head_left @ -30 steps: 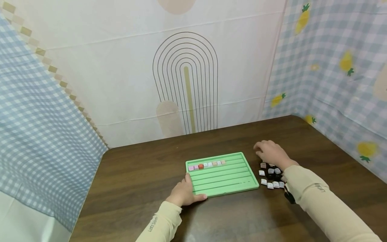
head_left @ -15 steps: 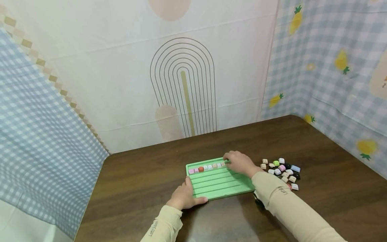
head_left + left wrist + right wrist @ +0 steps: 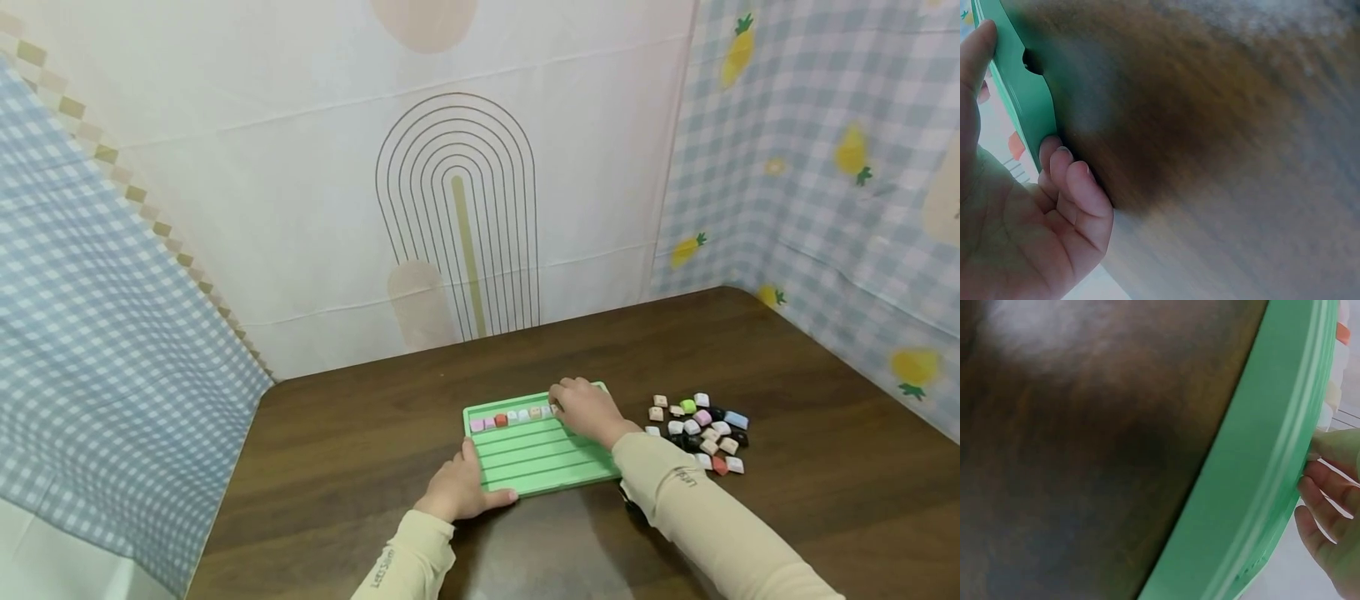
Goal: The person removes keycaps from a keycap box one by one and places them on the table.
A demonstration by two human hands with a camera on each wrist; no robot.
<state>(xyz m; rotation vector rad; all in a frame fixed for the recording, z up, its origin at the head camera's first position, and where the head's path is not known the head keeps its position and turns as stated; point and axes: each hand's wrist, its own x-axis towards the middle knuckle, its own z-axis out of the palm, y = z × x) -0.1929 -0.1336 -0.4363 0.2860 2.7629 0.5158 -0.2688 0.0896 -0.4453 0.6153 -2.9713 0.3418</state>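
Observation:
A light green ridged tray [image 3: 551, 461] lies on the table, with a row of pink, red, white and beige keycaps [image 3: 501, 420] along its far groove. My left hand [image 3: 456, 486] grips the tray's near left corner, thumb along the front edge and fingers at the left side. In the left wrist view its curled fingertips [image 3: 1079, 175] rest against the green side wall. Over the right end of the row, my right hand [image 3: 588, 412] pinches a small pale keycap [image 3: 1314, 454] between thumb and index finger; the fingers hide most of it.
To the right of the tray, a loose pile of keycaps [image 3: 708, 433] in white, beige, black, pink, green, blue and red lies on the brown wooden table [image 3: 360, 433]. Patterned cloth [image 3: 315, 183] hangs behind the table and along both sides.
My right hand has moved left from the pile to the end of the row on the tray, uncovering the pile. The left hand stays at the tray's corner.

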